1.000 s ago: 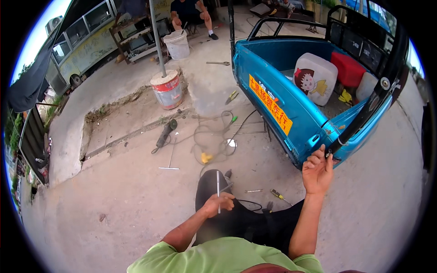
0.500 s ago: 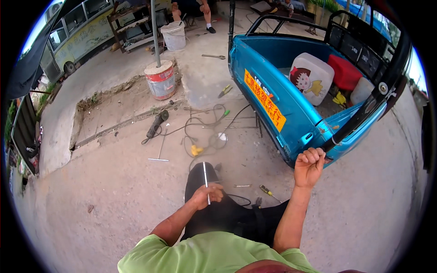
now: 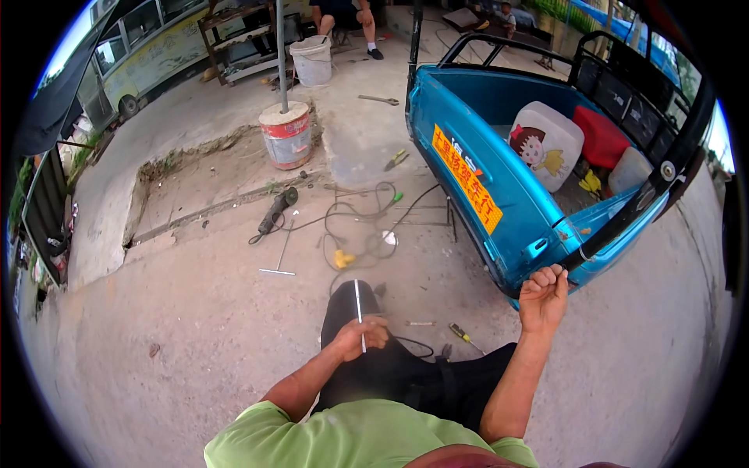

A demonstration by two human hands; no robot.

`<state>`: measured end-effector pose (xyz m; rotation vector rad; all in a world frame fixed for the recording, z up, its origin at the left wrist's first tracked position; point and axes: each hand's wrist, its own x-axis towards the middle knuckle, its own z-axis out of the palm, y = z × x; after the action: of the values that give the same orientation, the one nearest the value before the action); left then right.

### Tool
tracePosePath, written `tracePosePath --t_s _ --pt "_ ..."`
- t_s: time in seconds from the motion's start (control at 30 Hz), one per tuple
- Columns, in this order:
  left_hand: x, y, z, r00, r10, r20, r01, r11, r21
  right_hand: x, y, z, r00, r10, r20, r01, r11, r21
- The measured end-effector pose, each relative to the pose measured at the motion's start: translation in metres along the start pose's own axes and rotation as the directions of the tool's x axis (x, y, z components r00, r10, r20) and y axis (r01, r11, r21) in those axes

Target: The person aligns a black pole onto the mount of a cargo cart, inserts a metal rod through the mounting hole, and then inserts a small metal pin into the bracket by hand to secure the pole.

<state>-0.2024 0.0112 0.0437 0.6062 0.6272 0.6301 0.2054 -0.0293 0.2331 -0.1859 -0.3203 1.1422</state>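
Note:
My left hand (image 3: 359,337) is closed around a thin silvery rod (image 3: 358,300), which points up and away over my bent knee. My right hand (image 3: 544,300) is raised at the near rear corner of a blue cargo bed (image 3: 511,187). Its fingers are curled tight against that corner, by the lower end of a black post (image 3: 616,226); whatever they pinch is hidden. On the ground beside my leg lie a screwdriver (image 3: 466,338) with a yellow and black handle and a short metal piece (image 3: 421,323).
Ahead lie an angle grinder (image 3: 278,209), a T-handled bar (image 3: 278,272), looped cable (image 3: 331,222), pliers (image 3: 396,160) and a wrench (image 3: 378,100). A painted bucket base (image 3: 287,139) holds a pole. Inside the bed are a white jug (image 3: 546,144) and a red container (image 3: 599,136). Someone sits behind a white bucket (image 3: 312,62).
The whole view has shifted slightly, so the surroundings sit a little farther right and lower. Both hands keep the same hold, the left on the rod and the right at the corner.

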Motion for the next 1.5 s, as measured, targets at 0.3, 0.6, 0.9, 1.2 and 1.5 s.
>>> tracePosePath --t_s 0.3,0.6,0.9,1.2,1.5 --pt "0.002 0.000 -0.002 1.000 -0.012 0.013 0.012 1.000 -0.007 0.001 0.026 0.023 0.981 -0.056 0.184 -0.009 0.942 0.336" --pt "0.002 -0.002 -0.001 1.000 -0.014 0.024 0.015 1.000 -0.026 0.011 0.024 0.001 0.911 -0.125 0.394 -0.039 0.923 0.382" --pt "0.005 -0.002 -0.003 0.999 -0.019 0.036 0.020 0.999 -0.046 0.008 0.016 0.003 0.961 -0.072 0.267 0.000 0.965 0.262" --pt "0.004 -0.003 -0.004 0.999 -0.021 0.034 0.023 0.998 -0.064 0.003 0.009 0.004 0.982 -0.025 0.189 -0.013 0.979 0.202" --pt "0.004 -0.004 -0.012 0.998 -0.041 0.036 0.044 0.997 -0.067 -0.003 0.005 0.010 0.987 0.030 0.156 -0.035 0.999 0.035"
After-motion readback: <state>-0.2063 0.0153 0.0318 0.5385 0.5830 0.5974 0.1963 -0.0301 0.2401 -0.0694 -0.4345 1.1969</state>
